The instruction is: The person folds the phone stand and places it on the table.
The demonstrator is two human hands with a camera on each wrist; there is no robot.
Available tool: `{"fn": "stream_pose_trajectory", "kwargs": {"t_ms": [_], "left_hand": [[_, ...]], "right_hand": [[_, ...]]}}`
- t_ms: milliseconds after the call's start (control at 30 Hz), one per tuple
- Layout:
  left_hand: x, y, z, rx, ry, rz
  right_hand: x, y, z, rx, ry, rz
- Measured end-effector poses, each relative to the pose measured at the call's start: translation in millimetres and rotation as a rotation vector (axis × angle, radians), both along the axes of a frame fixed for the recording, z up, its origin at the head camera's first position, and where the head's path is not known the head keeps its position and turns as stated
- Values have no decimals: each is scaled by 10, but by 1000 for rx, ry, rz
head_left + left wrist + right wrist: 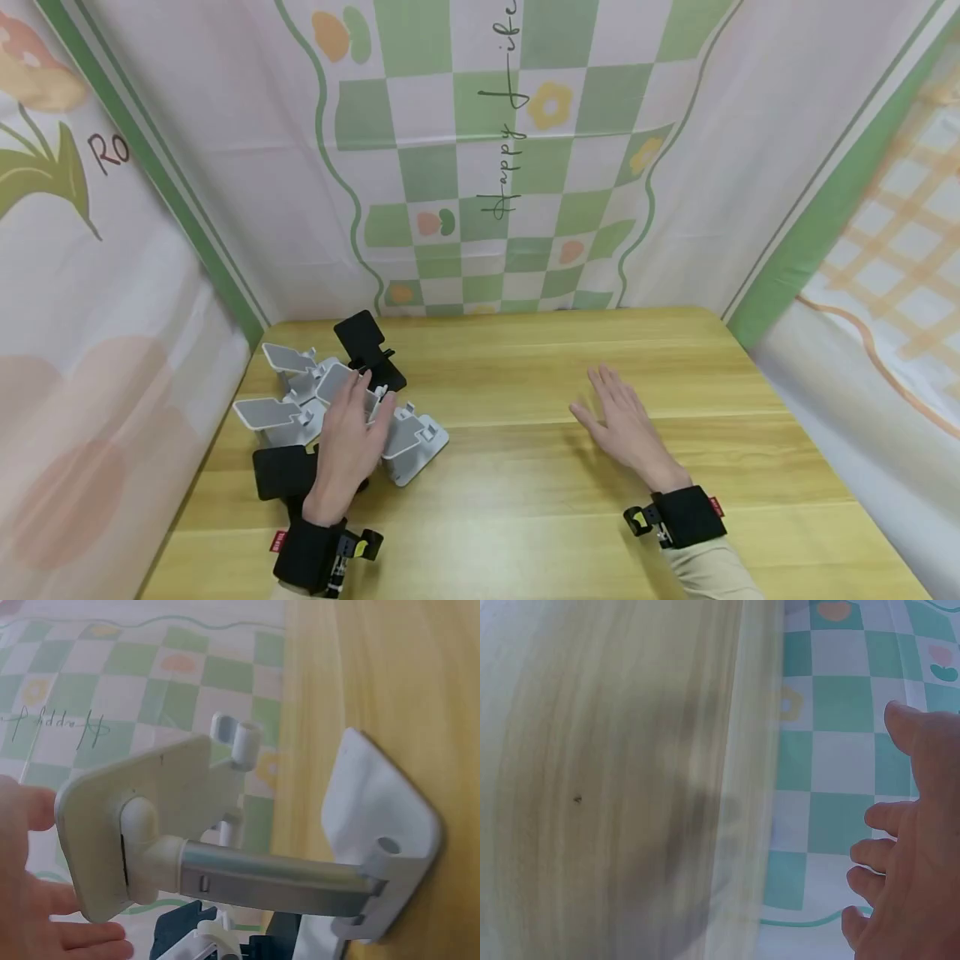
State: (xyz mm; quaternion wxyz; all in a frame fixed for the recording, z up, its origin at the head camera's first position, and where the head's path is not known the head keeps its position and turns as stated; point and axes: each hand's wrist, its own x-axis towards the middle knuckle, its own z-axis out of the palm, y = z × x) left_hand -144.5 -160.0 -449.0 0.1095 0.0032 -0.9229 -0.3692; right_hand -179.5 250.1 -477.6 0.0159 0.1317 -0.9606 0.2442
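Several folding phone stands are grouped on the left of the table in the head view. Over them is my left hand [348, 437], its fingers extended, partly hiding the stands below. Just right of it stands a white-and-grey phone stand [414, 440]. The left wrist view has a white phone stand [274, 877] up close, with its silver arm raised; the left fingers [90, 937] lie beside its plate, and whether they touch it I cannot tell. My right hand [626, 429] hovers over the right half of the table, fingers extended, holding nothing.
One black phone stand [362, 337] is behind the white ones, another black stand [281, 473] in front near the left wrist. More white stands [273, 417] sit at the table's left edge. Patterned curtains [480, 167] enclose the wooden table [510, 500] at back and sides.
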Motion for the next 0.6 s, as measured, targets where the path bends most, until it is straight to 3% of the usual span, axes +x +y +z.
{"fn": "stream_pose_trajectory", "kwargs": {"t_ms": [200, 367, 467, 600], "left_hand": [[102, 52, -65, 102, 125, 97], [177, 137, -154, 81, 225, 194], [211, 182, -205, 54, 229, 227], [244, 223, -250, 48, 181, 255]], "right_hand": [[-2, -16, -41, -11, -18, -10], [5, -28, -74, -24, -29, -22], [14, -40, -95, -36, -34, -23], [22, -53, -125, -43, -33, -22]]}}
